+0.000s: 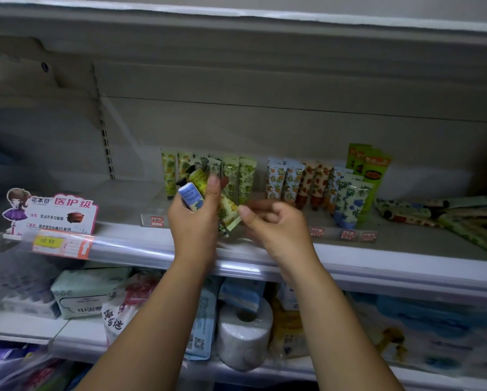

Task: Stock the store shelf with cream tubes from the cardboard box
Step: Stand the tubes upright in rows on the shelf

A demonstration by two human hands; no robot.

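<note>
My left hand [197,218] grips a bunch of cream tubes over the front of the shelf [378,263]: a blue tube [191,197] with a black cap and a yellow tube [228,210] that sticks out to the right. My right hand [276,221] is just right of the bunch, fingers curled, its thumb by the yellow tube's flat end; whether it pinches that end is unclear. Behind them stand rows of green-yellow tubes [238,176] and, further right, orange, red and blue patterned tubes [318,184]. The cardboard box is out of view.
Several tubes [445,218] lie flat at the shelf's right end. A pink promotional sign [53,213] and yellow price tag [48,241] sit on the left rail. The shelf below holds tissue packs [87,292] and a toilet roll [245,331].
</note>
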